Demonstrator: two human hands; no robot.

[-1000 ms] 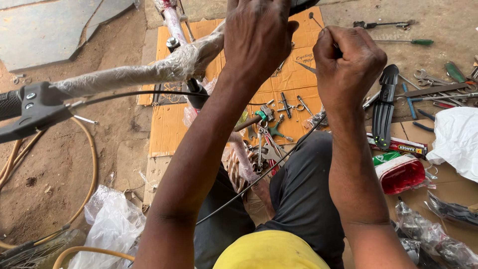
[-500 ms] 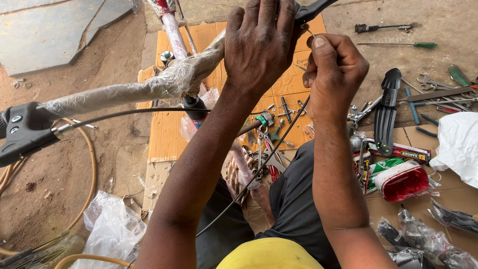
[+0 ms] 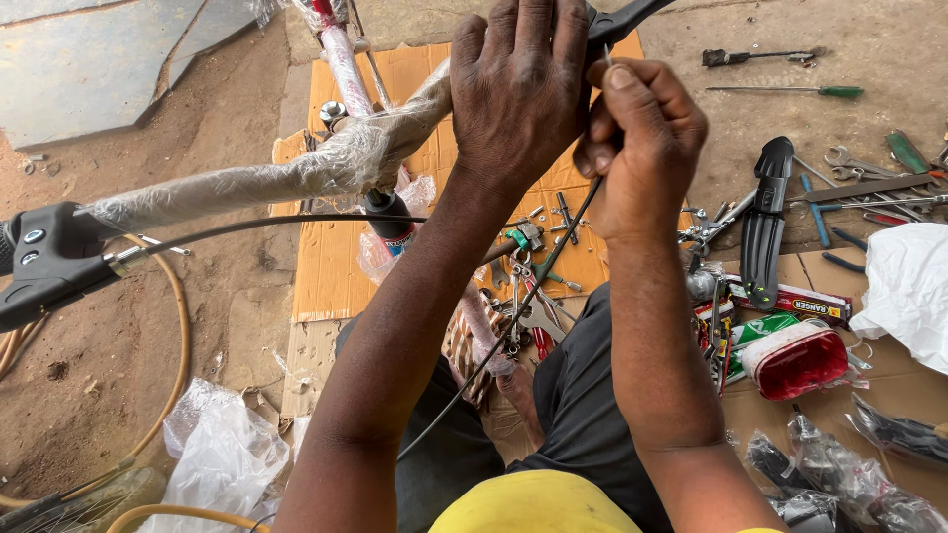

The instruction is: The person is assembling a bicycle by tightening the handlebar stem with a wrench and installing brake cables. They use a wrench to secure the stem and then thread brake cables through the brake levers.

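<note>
A bicycle handlebar (image 3: 247, 183) wrapped in clear plastic runs from lower left to upper right. My left hand (image 3: 518, 89) grips its right end, next to a black brake lever (image 3: 622, 18). Close beside it, my right hand (image 3: 642, 138) pinches a thin black cable (image 3: 513, 316), whose bare wire tip pokes up above the fingers. The cable trails down between my arms. At the handlebar's left end sits another black brake lever with a shifter (image 3: 49, 262).
Flattened cardboard (image 3: 336, 266) covers the dirt ground with loose wrenches and bolts (image 3: 528, 266) on it. To the right lie a black mudguard (image 3: 765, 222), screwdrivers (image 3: 790, 91), a red reflector (image 3: 800, 360) and a white bag (image 3: 908, 286). Plastic wrap (image 3: 222, 459) lies lower left.
Both hands rose and drew together at the handlebar's right end. My right hand moved left, bringing the cable's tip up beside the brake lever.
</note>
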